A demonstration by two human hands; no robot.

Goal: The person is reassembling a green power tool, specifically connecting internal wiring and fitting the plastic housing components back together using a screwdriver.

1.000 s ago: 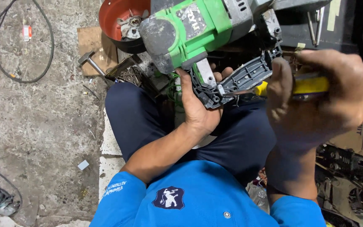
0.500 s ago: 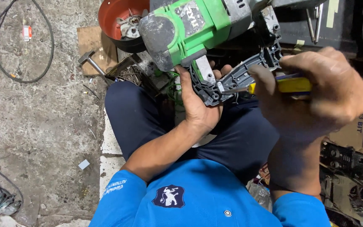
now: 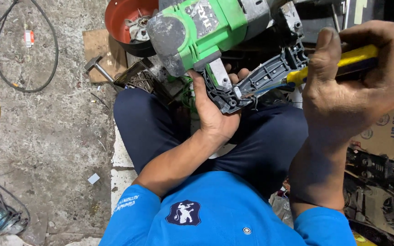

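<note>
Concrete floor (image 3: 46, 136) | left hand (image 3: 213, 114) grips tool handle (image 3: 256, 79) | right hand (image 3: 356, 86) grips screwdriver (image 3: 329, 66)

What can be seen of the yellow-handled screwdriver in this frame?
The screwdriver has a glossy yellow plastic handle and a thin metal shaft. The right hand wraps the handle, thumb along it. It lies nearly level, the tip pointing left into the open grey handle shell of the green power tool, which the left hand supports from below.
</note>
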